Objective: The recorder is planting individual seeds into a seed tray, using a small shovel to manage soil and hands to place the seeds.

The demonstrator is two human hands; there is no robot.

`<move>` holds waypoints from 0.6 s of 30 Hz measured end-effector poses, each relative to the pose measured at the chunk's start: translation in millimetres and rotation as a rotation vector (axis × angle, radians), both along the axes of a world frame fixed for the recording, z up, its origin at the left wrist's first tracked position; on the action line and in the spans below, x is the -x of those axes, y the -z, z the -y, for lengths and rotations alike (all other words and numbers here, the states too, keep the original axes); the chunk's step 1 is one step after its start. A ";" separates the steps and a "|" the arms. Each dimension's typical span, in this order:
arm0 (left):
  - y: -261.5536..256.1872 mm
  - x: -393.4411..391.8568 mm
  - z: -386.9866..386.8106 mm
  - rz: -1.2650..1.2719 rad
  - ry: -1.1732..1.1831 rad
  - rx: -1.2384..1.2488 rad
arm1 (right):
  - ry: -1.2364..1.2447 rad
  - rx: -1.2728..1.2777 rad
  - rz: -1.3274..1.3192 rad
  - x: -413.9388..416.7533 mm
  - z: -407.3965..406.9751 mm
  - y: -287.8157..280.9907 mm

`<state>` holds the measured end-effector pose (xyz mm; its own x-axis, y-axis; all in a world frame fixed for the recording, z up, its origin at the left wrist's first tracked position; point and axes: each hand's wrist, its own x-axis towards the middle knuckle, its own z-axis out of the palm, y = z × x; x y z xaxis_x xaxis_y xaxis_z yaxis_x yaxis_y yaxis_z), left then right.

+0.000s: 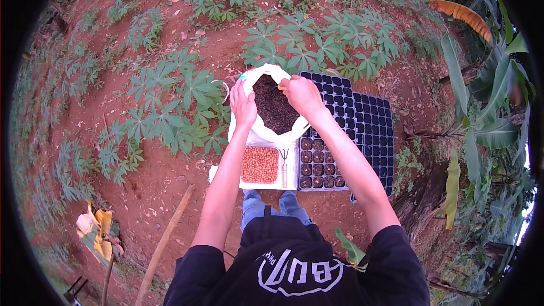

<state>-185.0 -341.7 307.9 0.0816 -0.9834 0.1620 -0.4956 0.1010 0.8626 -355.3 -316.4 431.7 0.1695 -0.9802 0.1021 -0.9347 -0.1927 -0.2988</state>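
A white bag (260, 131) of dark soil (274, 106) stands before me with its mouth turned back. My left hand (243, 105) grips the left rim of the bag, fingers outside and thumb toward the soil. At the right rim, my right hand (302, 95) is closed around an orange-brown, handle-like thing (282, 88); most of it is hidden by my fingers. Nearer to me, a white tray (279, 163) holds many reddish-brown seeds (259, 165). A small hand fork (284, 170) with a wooden handle lies beside that tray.
Right of the bag lie two black seedling trays (329, 89) (378, 136); near cells of the closer one hold soil, some with a seed. Leafy plants (170, 110) grow on red ground beyond and left. Banana leaves (471, 123) hang at right. A wooden pole (165, 242) leans at lower left.
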 end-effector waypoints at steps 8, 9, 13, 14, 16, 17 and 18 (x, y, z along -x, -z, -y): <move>7.1 -6.6 4.4 -0.033 0.056 -0.013 | -0.150 -0.039 -0.001 -15.3 20.6 39.0; 6.3 -7.5 4.8 -0.022 0.077 -0.036 | -0.145 -0.040 0.001 -10.0 16.0 36.1; 2.1 -7.4 1.2 -0.029 0.055 -0.062 | -0.281 -0.075 0.034 16.5 -5.5 19.6; 2.5 -9.9 0.9 -0.026 0.060 -0.071 | -0.241 -0.093 0.064 18.6 -9.3 12.0; 2.8 -9.3 1.9 -0.029 0.068 -0.085 | -0.169 -0.053 0.060 21.1 -8.7 -1.5; 3.3 -9.6 1.9 -0.028 0.066 -0.086 | -0.172 -0.053 0.061 17.8 -1.6 -1.8; 4.0 -8.8 2.3 -0.051 0.056 -0.062 | -0.161 0.000 0.102 12.9 6.4 -1.5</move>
